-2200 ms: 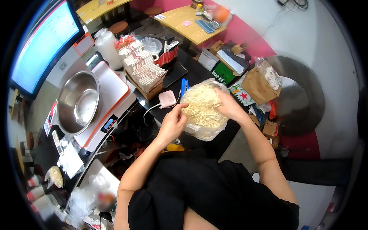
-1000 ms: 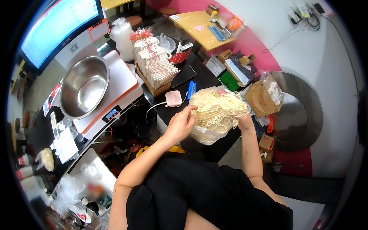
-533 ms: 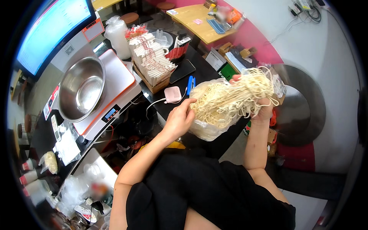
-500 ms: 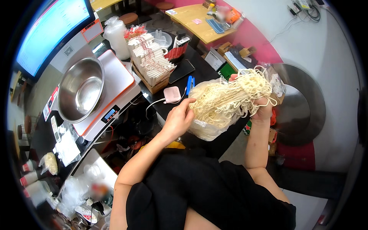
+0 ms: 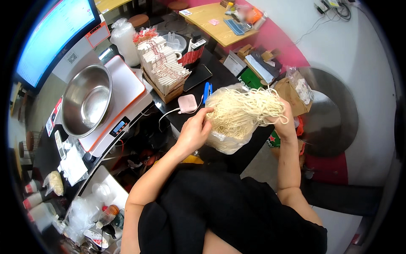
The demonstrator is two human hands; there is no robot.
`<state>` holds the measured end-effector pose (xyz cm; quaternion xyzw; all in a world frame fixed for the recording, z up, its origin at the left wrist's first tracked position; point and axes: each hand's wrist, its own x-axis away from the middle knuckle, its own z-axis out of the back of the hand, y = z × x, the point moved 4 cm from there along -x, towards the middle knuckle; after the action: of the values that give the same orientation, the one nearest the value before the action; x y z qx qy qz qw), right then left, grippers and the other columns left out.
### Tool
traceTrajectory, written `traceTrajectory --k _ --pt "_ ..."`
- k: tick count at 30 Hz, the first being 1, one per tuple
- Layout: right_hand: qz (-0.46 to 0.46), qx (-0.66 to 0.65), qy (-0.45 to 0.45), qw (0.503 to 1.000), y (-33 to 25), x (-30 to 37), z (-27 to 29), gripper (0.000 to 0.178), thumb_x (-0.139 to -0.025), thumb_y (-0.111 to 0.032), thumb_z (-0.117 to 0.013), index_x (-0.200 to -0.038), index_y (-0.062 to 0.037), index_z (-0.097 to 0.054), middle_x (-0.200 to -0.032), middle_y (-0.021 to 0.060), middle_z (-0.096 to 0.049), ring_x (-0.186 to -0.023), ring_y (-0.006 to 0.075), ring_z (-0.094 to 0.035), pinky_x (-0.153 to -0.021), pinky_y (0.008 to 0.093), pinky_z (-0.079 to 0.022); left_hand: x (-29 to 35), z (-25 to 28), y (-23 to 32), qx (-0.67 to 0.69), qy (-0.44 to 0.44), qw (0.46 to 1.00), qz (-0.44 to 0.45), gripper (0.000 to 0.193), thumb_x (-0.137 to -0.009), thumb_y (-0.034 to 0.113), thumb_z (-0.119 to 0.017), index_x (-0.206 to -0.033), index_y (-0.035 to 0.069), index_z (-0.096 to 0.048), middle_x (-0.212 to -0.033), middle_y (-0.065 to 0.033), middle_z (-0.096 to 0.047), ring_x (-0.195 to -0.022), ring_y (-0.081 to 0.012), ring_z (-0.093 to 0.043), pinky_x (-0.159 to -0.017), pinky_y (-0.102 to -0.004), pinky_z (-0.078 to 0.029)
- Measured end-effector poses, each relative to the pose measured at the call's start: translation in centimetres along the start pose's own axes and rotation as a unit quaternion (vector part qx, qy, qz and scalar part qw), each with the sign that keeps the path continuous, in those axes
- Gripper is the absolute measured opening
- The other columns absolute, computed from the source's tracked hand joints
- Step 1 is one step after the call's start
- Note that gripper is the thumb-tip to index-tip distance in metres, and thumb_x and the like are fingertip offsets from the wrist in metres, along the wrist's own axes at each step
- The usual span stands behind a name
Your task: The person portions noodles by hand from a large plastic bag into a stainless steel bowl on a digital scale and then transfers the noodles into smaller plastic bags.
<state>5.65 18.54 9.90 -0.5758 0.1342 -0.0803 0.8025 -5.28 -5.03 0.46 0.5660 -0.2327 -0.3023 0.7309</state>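
Note:
A clear plastic bag [image 5: 226, 145] full of pale yellow noodles [image 5: 237, 112] stands on the black counter in front of me. My left hand [image 5: 196, 128] grips the bag's left rim, fingers curled at its edge. On the bag's right side my right hand [image 5: 285, 120] is closed round the end of a noodle bunch, with loops hanging over its fingers. This bunch still runs back into the heap in the bag. To the left, a steel bowl [image 5: 87, 100] rests on the white scale [image 5: 122, 86], with only its bare shiny inside showing.
Beyond the bag lie a blue stapler [image 5: 207, 92], a pink charger [image 5: 187, 103] with a cable, and a dark phone [image 5: 198, 77]. A box of paper-wrapped packets [image 5: 164, 65] stands behind them. A monitor [image 5: 55, 36] is at far left, and a round dark table [image 5: 327, 112] at right.
My right hand has turned, and the noodle bunch it holds has come down lower over the bag. My left hand keeps its place at the bag's rim.

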Motion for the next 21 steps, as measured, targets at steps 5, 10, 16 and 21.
traceTrajectory --k 5,10,16,21 --pt "-0.012 -0.133 -0.003 0.991 -3.1 -0.6 -1.6 0.058 -0.073 -0.02 -0.079 -0.121 0.0051 -0.06 -0.114 0.0079 -0.067 -0.102 0.0146 -0.063 -0.092 0.0284 -0.048 0.2 -0.1 -0.3 0.0 0.014 1.0 -0.013 0.034 -0.091 0.006 -0.052 -0.124 0.002 -0.056 -0.071 -0.0065 -0.054 -0.062 -0.0142 -0.053 -0.061 -0.0305 -0.045" --pt "-0.025 -0.139 0.003 0.99 -0.4 -0.5 -0.3 0.055 -0.082 -0.019 -0.072 -0.127 0.007 -0.053 -0.124 0.0157 -0.063 -0.111 0.0223 -0.063 -0.097 0.0346 -0.049 0.3 0.1 -0.2 -0.01 0.008 1.0 -0.019 0.033 -0.091 0.007 -0.052 -0.123 0.002 -0.056 -0.071 -0.007 -0.055 -0.063 -0.0148 -0.055 -0.062 -0.031 -0.046" --pt "0.015 -0.39 -0.012 0.921 -7.1 -1.3 -0.1 0.058 -0.092 -0.017 -0.061 -0.14 0.0065 -0.038 -0.136 0.0234 -0.053 -0.125 0.0343 -0.053 -0.106 0.0478 -0.044 0.3 0.2 0.3 -0.021 -0.001 1.0 -0.018 0.032 -0.091 0.007 -0.052 -0.122 0.002 -0.057 -0.071 -0.0072 -0.055 -0.063 -0.0152 -0.055 -0.062 -0.0307 -0.046" --pt "-0.011 -0.311 0.059 0.949 -5.1 -2.3 0.9 0.055 -0.091 -0.012 -0.06 -0.14 0.0037 -0.04 -0.134 0.0192 -0.054 -0.122 0.0317 -0.055 -0.104 0.0445 -0.046 0.0 0.3 0.6 -0.026 -0.001 0.999 -0.022 0.031 -0.09 0.007 -0.052 -0.121 0.002 -0.058 -0.07 -0.0067 -0.054 -0.062 -0.0152 -0.054 -0.062 -0.0307 -0.045"
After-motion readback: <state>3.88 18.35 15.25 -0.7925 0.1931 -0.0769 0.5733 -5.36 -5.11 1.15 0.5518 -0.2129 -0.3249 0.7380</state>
